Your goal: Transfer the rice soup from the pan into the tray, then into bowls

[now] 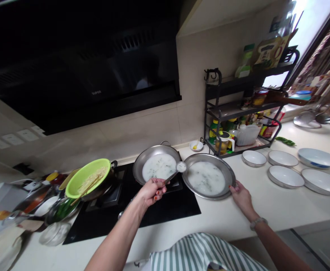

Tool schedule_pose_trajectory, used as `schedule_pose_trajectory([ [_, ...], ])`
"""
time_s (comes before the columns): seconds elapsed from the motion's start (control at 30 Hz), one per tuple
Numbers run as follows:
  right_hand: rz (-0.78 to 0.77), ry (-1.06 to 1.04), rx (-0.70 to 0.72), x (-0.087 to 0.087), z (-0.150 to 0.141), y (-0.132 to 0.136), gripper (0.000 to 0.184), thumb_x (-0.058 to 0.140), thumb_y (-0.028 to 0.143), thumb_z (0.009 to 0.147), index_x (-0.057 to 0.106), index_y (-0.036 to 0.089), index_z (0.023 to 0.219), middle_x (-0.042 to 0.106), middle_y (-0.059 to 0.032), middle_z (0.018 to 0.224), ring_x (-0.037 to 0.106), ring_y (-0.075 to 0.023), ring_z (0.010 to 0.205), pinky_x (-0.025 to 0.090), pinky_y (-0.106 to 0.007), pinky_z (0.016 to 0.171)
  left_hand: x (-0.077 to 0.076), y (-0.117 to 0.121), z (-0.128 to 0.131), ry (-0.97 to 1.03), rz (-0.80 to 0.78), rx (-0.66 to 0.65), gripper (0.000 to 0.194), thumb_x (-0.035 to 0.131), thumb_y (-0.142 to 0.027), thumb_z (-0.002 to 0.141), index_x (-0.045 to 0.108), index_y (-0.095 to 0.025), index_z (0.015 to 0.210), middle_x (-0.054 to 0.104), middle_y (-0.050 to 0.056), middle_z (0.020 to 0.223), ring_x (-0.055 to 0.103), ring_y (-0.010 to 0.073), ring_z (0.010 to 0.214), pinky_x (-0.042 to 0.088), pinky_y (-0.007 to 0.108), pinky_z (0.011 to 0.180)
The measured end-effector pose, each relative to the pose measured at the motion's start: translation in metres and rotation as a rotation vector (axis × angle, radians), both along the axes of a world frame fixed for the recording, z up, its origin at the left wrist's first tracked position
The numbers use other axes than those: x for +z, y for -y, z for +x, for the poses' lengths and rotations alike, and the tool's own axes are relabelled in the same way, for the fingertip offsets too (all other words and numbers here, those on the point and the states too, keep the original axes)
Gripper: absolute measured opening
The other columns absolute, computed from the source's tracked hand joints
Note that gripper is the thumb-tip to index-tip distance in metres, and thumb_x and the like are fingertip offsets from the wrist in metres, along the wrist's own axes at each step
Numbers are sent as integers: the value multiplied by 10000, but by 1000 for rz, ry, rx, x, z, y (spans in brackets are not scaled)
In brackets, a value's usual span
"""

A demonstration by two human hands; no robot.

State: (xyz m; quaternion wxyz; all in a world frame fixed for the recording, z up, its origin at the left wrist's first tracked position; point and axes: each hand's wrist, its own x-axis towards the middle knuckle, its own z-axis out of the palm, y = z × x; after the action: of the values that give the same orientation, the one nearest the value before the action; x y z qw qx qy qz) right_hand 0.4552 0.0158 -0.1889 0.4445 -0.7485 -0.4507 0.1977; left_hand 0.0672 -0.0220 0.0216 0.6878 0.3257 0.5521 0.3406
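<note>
My left hand (153,191) is closed around the handle of a ladle (181,167), whose bowl holds white liquid with green bits. The ladle's bowl is over the rims where two metal vessels meet. On the stove, a steel wok (138,165) contains white soup with green flecks. Just right of it, a wide steel basin (229,180) contains similar white soup. My right hand (241,196) grips the basin's right rim, thumb on the edge. Whether the basin is lifted or rests on the counter, I cannot tell.
Several white dishes (285,176) stand on the counter (266,210) at right. A black spice rack (218,113) with bottles stands at the wall. On the left, a green colander (71,184) holds noodles and chopsticks (87,188). A range hood (97,75) hangs above the black stove (165,210).
</note>
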Motion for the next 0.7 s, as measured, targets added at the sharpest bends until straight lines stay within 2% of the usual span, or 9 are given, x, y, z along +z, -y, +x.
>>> schedule_pose_trajectory([
  [0.17, 29, 8, 6, -4, 1, 0, 687, 515, 507, 648, 712, 55, 1126, 569, -23, 543, 573, -260, 587, 442, -370, 618, -22, -1, 35, -145, 14, -100, 41, 595, -100, 745, 591, -138, 760, 539, -30, 479, 285, 39, 341, 170, 179, 356],
  [0.3, 27, 0, -4, -5, 2, -1, 707, 510, 514, 634, 711, 52, 1130, 566, -21, 555, 569, -256, 590, 444, -372, 624, -46, 1, 61, -494, 135, -249, 161, 484, -87, 850, 564, -165, 735, 559, -23, 518, 323, 65, 341, 284, 218, 400],
  [0.37, 18, -12, -3, -5, 1, -1, 730, 503, 523, 630, 705, 44, 1142, 569, -24, 571, 567, -253, 594, 445, -372, 628, -56, 3, 70, -731, 284, -363, 201, 470, -52, 858, 602, -157, 747, 612, 18, 583, 491, 106, 441, 405, 241, 506],
  [0.43, 4, -24, -3, -4, 0, -1, 738, 500, 525, 630, 700, 44, 1154, 573, -28, 583, 565, -251, 600, 443, -369, 626, -63, 7, 77, -941, 446, -484, 211, 486, -20, 844, 664, -133, 833, 693, 98, 722, 655, 182, 658, 482, 281, 656],
  [0.53, -1, -39, 4, -2, -2, 1, 734, 505, 517, 638, 691, 47, 1170, 573, -29, 590, 568, -253, 614, 449, -370, 629, -70, 15, 83, -1155, 544, -607, 379, 517, 18, 800, 663, -73, 1137, 734, 217, 930, 716, 308, 883, 504, 366, 776],
  [0.63, -12, -50, 1, 2, -1, 6, 765, 518, 540, 661, 666, 41, 1222, 580, -30, 598, 587, -268, 641, 473, -390, 667, -78, 20, 83, -1187, 579, -569, 529, 530, 41, 770, 595, -52, 1287, 730, 234, 934, 719, 337, 876, 500, 403, 793],
  [0.7, 0, -26, -51, 6, 1, 12, 824, 535, 584, 680, 627, 20, 1274, 621, -61, 663, 614, -293, 700, 493, -423, 721, -85, 20, 83, -1049, 611, -449, 427, 526, 12, 809, 635, -78, 1213, 721, 181, 839, 707, 286, 788, 494, 371, 762],
])
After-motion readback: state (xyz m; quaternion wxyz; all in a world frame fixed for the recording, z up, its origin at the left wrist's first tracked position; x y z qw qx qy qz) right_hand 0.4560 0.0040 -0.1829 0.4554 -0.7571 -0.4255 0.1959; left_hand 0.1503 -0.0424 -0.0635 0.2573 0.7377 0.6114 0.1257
